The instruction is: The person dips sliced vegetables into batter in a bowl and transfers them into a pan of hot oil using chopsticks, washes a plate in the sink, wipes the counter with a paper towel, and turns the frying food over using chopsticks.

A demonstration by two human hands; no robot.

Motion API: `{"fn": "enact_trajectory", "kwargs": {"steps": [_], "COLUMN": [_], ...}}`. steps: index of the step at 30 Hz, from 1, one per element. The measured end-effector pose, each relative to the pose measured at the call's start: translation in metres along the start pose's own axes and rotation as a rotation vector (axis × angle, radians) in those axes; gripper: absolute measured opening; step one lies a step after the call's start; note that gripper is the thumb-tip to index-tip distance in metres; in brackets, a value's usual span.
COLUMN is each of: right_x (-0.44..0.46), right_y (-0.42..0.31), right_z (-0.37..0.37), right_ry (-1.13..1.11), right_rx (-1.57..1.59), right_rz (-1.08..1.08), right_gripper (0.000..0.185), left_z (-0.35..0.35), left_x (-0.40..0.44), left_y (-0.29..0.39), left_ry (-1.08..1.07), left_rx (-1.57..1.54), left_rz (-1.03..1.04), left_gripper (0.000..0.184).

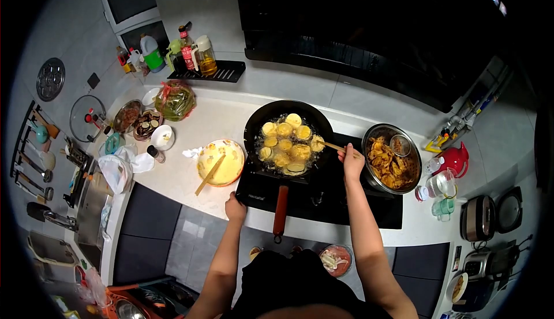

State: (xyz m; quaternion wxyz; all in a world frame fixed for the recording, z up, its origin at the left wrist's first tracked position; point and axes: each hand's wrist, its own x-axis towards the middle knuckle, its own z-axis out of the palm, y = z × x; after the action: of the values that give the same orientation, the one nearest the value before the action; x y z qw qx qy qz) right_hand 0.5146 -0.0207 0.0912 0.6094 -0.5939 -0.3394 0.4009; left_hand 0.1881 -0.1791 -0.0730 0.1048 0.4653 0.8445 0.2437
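Observation:
My right hand [351, 162] is closed on wooden chopsticks [333, 145], whose tips reach a yellow battered piece at the right side of the black wok [324, 124]. Several round yellow slices [284, 129] sit in bubbling oil there. The wok's reddish-brown handle [280, 210] points toward me. My left hand [235, 208] rests at the counter's front edge by the black stove [369, 206]; its fingers are partly hidden. Just above it stands a bowl of yellow batter [232, 171] with a pair of wooden chopsticks [210, 174] lying across it.
Right of the wok, a steel bowl [416, 172] holds fried pieces and a small strainer [400, 145]. A red kettle [457, 160] and a rice cooker [478, 217] stand farther right. A seasoning jar [156, 154], white bowl [162, 137] and bagged green vegetables [175, 101] are at the left.

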Motion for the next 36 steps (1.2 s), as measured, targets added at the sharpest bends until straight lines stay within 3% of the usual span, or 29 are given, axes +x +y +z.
{"fn": "enact_trajectory", "kwargs": {"steps": [3,10,14,18,21,22,25,32,36], "right_x": [0.000,-0.012,-0.014,-0.002,0.002,0.006,0.007,0.016,0.020], "right_y": [0.005,-0.004,0.003,0.011,0.010,0.015,0.012,0.013,0.009], "right_z": [-0.005,-0.003,0.012,0.035,0.051,0.056,0.065,0.068,0.058], "right_ry": [-0.021,-0.066,-0.251,-0.407,-0.497,-0.481,-0.492,-0.539,-0.374], "right_rx": [-0.167,-0.340,-0.220,-0.407,-0.445,-0.479,-0.639,-0.738,-0.530], "right_rz": [-0.167,-0.210,-0.386,-0.628,-0.552,-0.700,-0.867,-0.928,-0.499], "right_gripper": [0.037,0.030,0.022,0.020,0.019,0.017,0.014,0.016,0.033], "left_z": [0.001,-0.007,0.002,0.001,0.004,0.005,0.005,0.004,0.002], "left_x": [0.001,0.007,0.017,0.022,0.022,0.021,0.020,0.019,0.019], "left_y": [0.000,0.013,0.017,0.020,0.018,0.018,0.019,0.020,0.022], "left_ry": [-0.002,-0.158,-0.278,-0.325,-0.320,-0.315,-0.306,-0.321,-0.318], "left_rx": [0.010,0.083,0.208,0.207,0.221,0.234,0.236,0.257,0.274], "left_rz": [0.000,-0.092,-0.145,-0.169,-0.167,-0.162,-0.156,-0.150,-0.139], "left_gripper": [0.038,0.042,0.046,0.047,0.048,0.048,0.050,0.054,0.056]}}
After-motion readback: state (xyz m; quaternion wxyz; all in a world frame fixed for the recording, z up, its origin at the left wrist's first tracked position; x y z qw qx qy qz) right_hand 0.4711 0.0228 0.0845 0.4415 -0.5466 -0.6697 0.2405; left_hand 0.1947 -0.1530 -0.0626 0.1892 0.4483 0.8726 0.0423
